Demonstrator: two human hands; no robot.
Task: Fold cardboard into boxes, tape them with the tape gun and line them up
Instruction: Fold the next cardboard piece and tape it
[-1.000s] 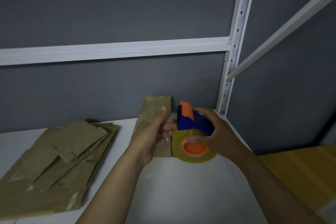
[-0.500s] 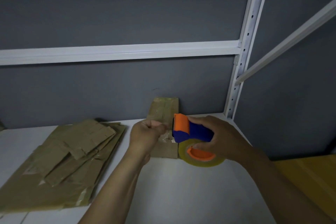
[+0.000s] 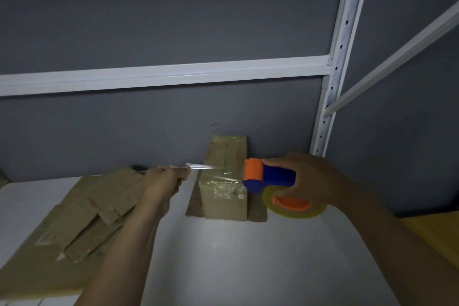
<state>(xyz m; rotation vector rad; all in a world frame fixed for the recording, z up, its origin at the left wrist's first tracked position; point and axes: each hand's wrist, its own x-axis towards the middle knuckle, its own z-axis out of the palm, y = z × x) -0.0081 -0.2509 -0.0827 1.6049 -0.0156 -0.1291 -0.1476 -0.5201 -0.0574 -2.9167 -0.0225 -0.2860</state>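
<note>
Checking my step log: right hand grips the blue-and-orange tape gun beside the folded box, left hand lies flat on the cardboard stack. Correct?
No. The head view shows the left hand pinching the pulled-out tape end, not flat on the cardboard stack. The right hand does grip the tape gun beside the box.

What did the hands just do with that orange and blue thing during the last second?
The left hand pulled away leftward, pinching and drawing a clear tape strip out of the tape gun. The right hand grips the tape gun as before, now tipped lower. The box and the flat cardboard pile stayed put.
</note>
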